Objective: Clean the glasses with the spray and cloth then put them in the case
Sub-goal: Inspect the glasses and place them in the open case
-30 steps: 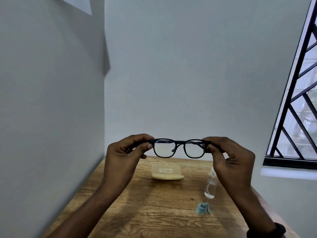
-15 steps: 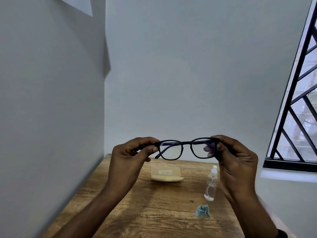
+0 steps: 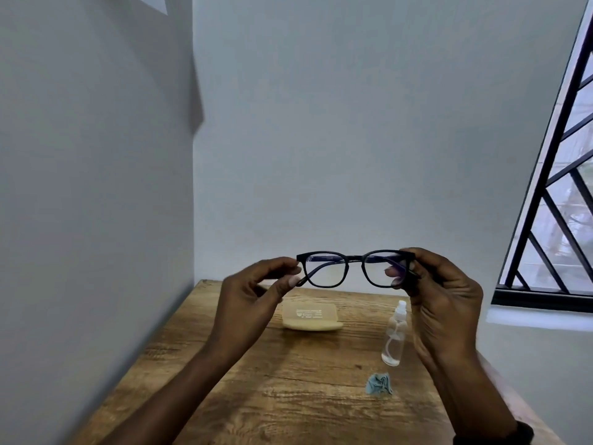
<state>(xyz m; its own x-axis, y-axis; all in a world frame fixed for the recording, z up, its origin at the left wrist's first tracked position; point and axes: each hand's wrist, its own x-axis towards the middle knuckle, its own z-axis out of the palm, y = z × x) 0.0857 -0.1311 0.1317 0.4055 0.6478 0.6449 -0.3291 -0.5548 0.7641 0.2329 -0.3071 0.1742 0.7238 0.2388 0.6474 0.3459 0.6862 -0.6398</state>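
2 hands, our left hand and right hand, pinch the glasses by the corners. Spray, cloth and shut case sit below, so we figure casing's left.

glasses: dark frame, clear lenses, level, raised above the tabletop; left hand and right hand pinch its ends.
case: pale yellow, seemingly closed, flat, far middle of tabletop.
spray bottle: small, clear, white nozzle, upright, right of case.
cloth: blue-grey, crumpled, just nearer than spray bottle.
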